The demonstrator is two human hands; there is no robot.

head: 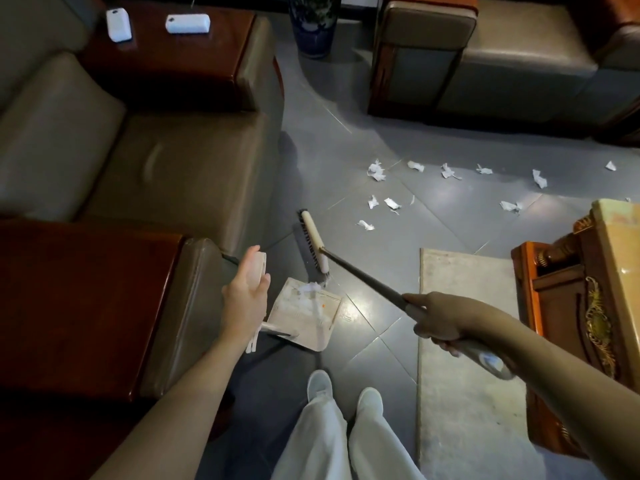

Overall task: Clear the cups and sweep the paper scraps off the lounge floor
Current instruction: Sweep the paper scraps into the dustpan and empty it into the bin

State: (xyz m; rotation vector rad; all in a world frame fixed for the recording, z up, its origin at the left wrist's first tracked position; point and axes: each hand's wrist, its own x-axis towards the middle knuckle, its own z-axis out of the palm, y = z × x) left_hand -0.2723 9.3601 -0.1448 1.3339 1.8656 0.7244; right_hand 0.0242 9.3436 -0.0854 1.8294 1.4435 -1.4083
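Note:
My right hand grips the grey handle of a broom, whose beige head with dark bristles rests on the tiles just beyond a beige dustpan. The dustpan sits on the floor with some white scraps inside. My left hand holds the top of the dustpan's upright handle, fingers wrapped over it. Several white paper scraps lie scattered across the grey tiles to the right of the broom head. No cups are in view.
A grey sofa with dark wooden armrests fills the left. Another sofa and a blue vase stand at the back. A carved wooden table and pale rug are on the right. My feet stand below the dustpan.

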